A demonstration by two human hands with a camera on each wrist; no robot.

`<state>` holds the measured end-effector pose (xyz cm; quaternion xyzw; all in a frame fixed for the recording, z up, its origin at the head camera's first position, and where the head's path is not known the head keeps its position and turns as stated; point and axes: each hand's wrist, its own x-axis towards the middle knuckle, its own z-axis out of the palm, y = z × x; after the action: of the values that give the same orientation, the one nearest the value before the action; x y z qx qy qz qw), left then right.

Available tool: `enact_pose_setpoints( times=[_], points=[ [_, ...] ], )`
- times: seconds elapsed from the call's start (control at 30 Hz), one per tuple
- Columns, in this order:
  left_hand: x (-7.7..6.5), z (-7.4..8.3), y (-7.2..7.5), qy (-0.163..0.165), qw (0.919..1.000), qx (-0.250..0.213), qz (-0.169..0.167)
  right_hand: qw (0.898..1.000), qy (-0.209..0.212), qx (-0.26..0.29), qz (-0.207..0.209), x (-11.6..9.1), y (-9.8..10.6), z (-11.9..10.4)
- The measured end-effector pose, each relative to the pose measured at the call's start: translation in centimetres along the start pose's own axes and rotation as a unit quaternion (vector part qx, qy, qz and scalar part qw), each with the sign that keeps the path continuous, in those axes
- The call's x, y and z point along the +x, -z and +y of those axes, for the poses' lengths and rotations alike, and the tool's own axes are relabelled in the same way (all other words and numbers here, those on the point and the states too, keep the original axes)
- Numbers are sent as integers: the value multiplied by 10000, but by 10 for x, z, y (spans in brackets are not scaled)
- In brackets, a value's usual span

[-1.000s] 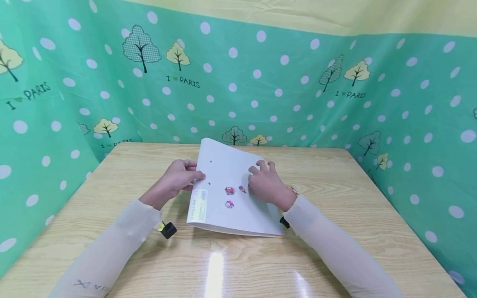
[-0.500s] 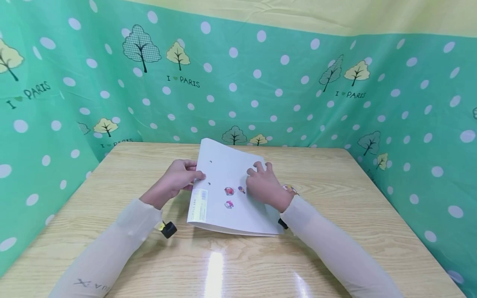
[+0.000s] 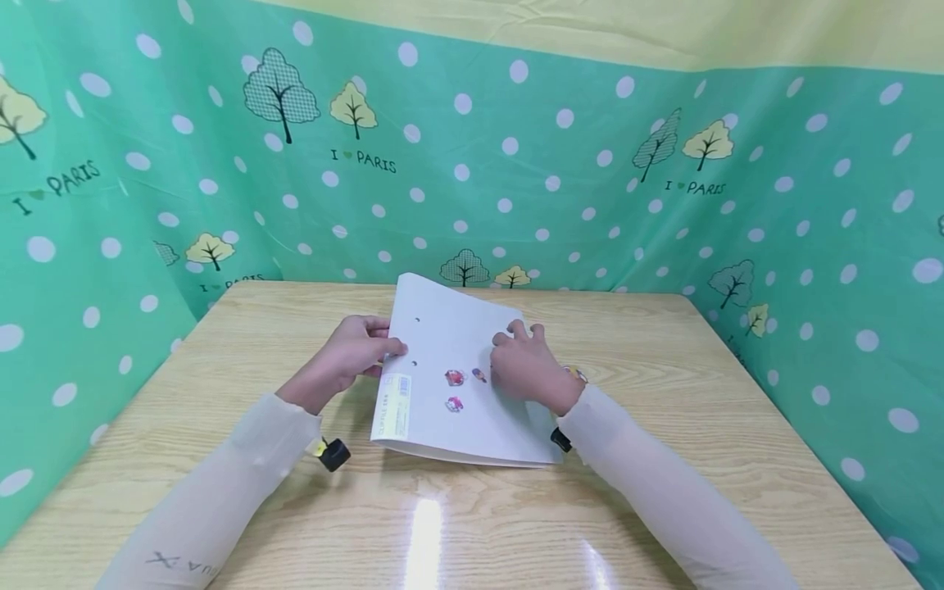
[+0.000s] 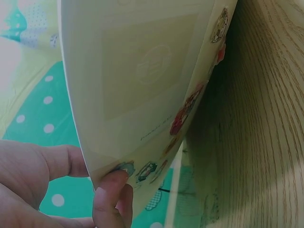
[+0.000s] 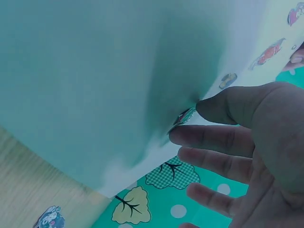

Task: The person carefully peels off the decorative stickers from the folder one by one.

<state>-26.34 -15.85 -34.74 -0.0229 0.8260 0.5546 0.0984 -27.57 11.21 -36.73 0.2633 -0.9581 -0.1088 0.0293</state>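
Note:
A white clip file (image 3: 442, 336) stands tilted over the table, its left side raised. My left hand (image 3: 349, 352) grips that raised edge, thumb on the cover and fingers behind it. In the left wrist view, the fingers (image 4: 114, 190) bend round the edge, and several stickers show on the file's underside. My right hand (image 3: 527, 365) is at the cover's right part. In the right wrist view, its thumb and index finger pinch a small sticker (image 5: 183, 116) at the file's surface, other fingers spread. Left of this hand are a red sticker (image 3: 455, 377), a small dark sticker (image 3: 479, 374) and a pink one (image 3: 453, 405).
Another sticker (image 5: 50, 217) lies on the wooden table (image 3: 634, 344), beside the right wrist. A label (image 3: 392, 406) runs along the file's lower left. A green dotted curtain (image 3: 501, 172) hangs behind and at both sides of the table.
The right hand shifts slightly left and then back right over the file. The left hand and the file stay almost still.

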Motion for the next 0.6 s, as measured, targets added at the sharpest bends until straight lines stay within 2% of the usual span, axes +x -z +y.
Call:
enact_pose_setpoints(
  times=[0.3, 0.6],
  points=[
    [-1, 1, 0, -5, 10000, 2, -30, 9968, 59, 786, 93, 2, 2, 7],
    [-1, 1, -1, 19, 10000, -29, -27, 9860, 60, 1593, -480, 14, 0, 20]
  ],
)
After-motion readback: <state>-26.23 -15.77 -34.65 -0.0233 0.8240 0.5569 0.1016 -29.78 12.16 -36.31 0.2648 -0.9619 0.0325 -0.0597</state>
